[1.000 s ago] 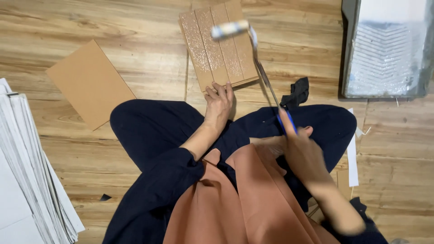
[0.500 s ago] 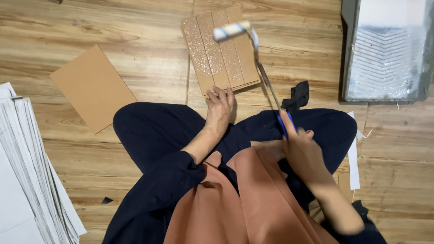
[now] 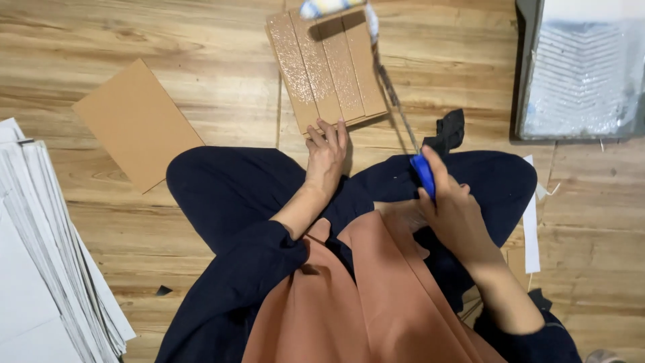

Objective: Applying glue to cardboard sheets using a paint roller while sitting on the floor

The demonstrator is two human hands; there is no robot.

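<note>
I sit cross-legged on a wooden floor. My right hand (image 3: 453, 205) grips the blue handle of a paint roller (image 3: 376, 54), whose small roller head rests at the far edge of a brown grooved cardboard panel (image 3: 328, 67). The panel glistens with wet coating. My left hand (image 3: 326, 154) lies flat with its fingertips pressing the panel's near edge, holding nothing.
A plain brown cardboard piece (image 3: 138, 124) lies to the left. A stack of white sheets (image 3: 40, 262) fills the lower left corner. A grey roller tray (image 3: 581, 70) sits at the upper right. A black cloth (image 3: 449, 131) lies by my right knee.
The roller head has travelled farther away along the panel, toward its far edge. My left hand stays on the near edge.
</note>
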